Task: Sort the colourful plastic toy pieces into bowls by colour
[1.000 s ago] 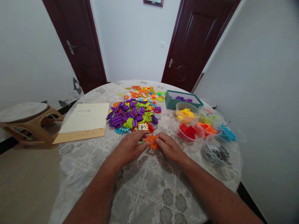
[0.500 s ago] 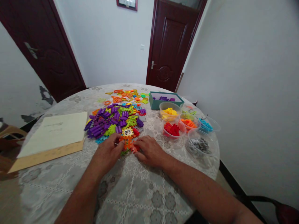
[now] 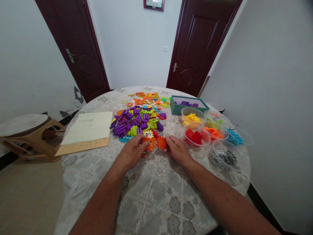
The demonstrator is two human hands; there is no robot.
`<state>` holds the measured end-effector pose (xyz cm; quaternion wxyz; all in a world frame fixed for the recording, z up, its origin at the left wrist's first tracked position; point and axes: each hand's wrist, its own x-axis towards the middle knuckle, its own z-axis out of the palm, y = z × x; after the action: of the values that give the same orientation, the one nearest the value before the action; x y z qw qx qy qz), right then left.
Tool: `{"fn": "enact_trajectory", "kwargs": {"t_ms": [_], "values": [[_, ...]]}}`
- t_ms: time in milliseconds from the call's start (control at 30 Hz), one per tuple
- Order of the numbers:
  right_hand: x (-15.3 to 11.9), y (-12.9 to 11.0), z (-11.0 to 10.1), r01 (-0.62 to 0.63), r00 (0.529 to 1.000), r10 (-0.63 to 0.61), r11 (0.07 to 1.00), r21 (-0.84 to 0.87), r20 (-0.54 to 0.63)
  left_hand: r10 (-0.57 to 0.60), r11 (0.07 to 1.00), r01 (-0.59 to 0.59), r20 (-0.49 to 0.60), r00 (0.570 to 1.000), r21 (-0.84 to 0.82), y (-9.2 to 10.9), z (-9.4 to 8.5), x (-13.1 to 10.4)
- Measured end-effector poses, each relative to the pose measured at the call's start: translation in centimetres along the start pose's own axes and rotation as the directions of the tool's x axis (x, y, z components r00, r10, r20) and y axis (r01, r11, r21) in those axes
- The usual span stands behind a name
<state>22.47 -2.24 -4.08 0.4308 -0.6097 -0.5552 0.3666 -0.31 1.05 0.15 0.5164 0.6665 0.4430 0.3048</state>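
From the head, the camera faces forward and down over the near table (doors beyond).

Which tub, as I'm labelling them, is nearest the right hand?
The tub of red pieces, beside the right hand; the other tubs, holding other colours, stand farther off.

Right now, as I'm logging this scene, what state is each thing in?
Left hand, pinching left orange piece
Right hand, pinching right orange piece
Left orange piece, beside the right one; whether interlocked, unclear
Mixed pile, loosely heaped
Green box, open
Red pieces, in a tub
Cream paper, flat
Left door, closed
Right door, closed
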Motion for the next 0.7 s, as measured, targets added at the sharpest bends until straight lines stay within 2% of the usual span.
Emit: {"fn": "enact_trajectory", "kwargs": {"t_ms": [100,233,500,700], "values": [[-0.4,-0.5,0.3,0.000,1.000,0.000,1.000,-0.005,0.028,0.012,1.000,-0.011,0.048,0.999,-0.018,0.1,0.2,-0.2],[-1.0,-1.3,0.9,-0.003,0.997,-0.001,0.999,0.041,0.083,0.044,0.997,-0.049,0.094,0.995,0.059,0.4,0.4,-0.5],[-1.7,-2.0,1.0,-0.011,0.970,-0.046,0.972,0.236,0.237,0.029,0.989,-0.048,0.137,0.990,0.136,0.9,0.6,-0.6],[-1.9,-2.8,1.0,0.053,0.969,-0.100,0.977,0.206,0.227,0.076,0.982,-0.104,0.179,0.981,0.156,1.0,0.7,-0.5]]}}
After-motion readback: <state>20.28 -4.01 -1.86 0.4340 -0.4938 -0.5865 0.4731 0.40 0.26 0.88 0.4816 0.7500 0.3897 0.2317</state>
